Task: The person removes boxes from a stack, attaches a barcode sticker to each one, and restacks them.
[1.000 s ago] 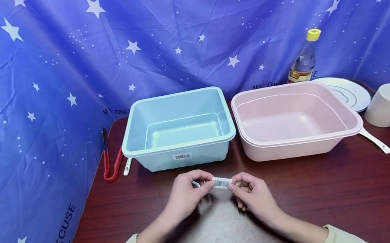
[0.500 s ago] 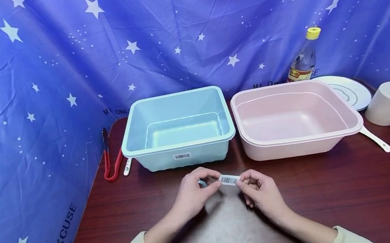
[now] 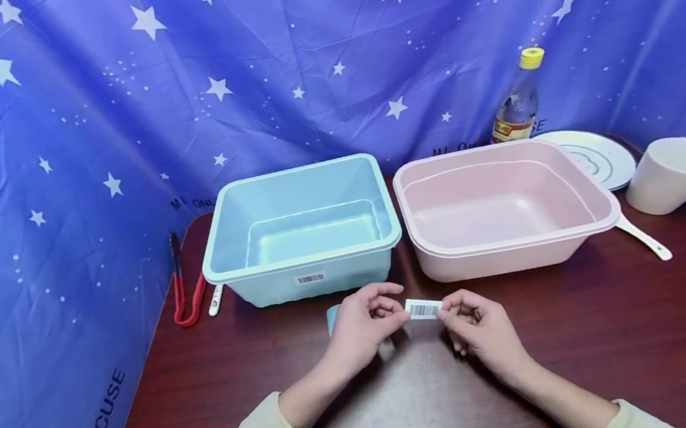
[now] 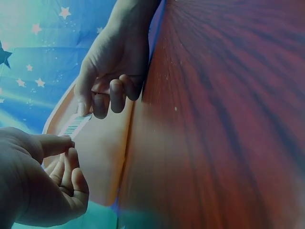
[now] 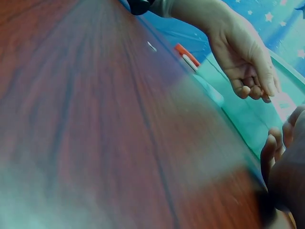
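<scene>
A small white barcode label point(image 3: 423, 308) is stretched between both hands over the table, in front of the basins. My left hand point(image 3: 359, 327) pinches its left end between thumb and fingertips, index finger extended. At its right end, my right hand point(image 3: 485, 332) pinches it with thumb and index finger, the other fingers curled under. The left wrist view shows the label's bars point(image 4: 75, 125) between the two thumbs. Behind the left hand a light-blue object point(image 3: 333, 319) lies on the table, mostly hidden in the head view; from the right wrist it looks long and rounded.
A blue basin point(image 3: 303, 254) with its own barcode sticker and a pink basin point(image 3: 508, 235) stand behind the hands. Red tongs point(image 3: 188, 299) and a white handle point(image 3: 215, 299) lie left. Rightward are a bottle point(image 3: 517, 104), a plate point(image 3: 602, 158), a white cup point(image 3: 670, 178) and a spoon handle point(image 3: 645, 237).
Both hands have moved right with the label, while the head view has shifted a little. The light-blue object, earlier glimpsed between my left thumb and fingers, now shows on that hand's outer side.
</scene>
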A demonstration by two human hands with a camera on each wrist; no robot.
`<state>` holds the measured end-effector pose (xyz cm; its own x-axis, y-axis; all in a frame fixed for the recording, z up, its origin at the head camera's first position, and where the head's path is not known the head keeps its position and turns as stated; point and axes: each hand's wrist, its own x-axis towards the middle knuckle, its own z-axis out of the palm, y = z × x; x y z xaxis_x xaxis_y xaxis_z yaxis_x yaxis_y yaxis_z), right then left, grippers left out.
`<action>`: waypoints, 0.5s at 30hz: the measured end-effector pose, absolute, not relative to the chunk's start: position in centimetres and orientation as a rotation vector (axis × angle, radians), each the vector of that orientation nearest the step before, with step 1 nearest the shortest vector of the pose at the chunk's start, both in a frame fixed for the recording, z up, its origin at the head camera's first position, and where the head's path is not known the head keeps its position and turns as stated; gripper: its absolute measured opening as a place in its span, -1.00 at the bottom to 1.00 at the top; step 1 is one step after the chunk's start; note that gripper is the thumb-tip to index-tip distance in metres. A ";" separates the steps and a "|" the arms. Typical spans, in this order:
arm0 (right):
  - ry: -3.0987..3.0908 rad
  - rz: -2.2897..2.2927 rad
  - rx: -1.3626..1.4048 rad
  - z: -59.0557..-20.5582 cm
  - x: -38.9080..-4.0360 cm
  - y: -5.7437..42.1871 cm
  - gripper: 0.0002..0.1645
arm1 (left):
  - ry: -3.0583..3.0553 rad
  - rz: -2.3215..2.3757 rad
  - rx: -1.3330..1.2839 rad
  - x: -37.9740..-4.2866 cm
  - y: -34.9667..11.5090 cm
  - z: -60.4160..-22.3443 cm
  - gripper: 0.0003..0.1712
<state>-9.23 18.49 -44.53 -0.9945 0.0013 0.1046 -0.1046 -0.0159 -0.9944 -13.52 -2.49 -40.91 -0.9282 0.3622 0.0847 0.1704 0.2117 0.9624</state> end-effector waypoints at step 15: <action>-2.020 2.106 0.077 -43.8 -9.4 21.3 -0.96 | 2.290 1.800 0.526 -13.7 0.9 -40.8 -0.95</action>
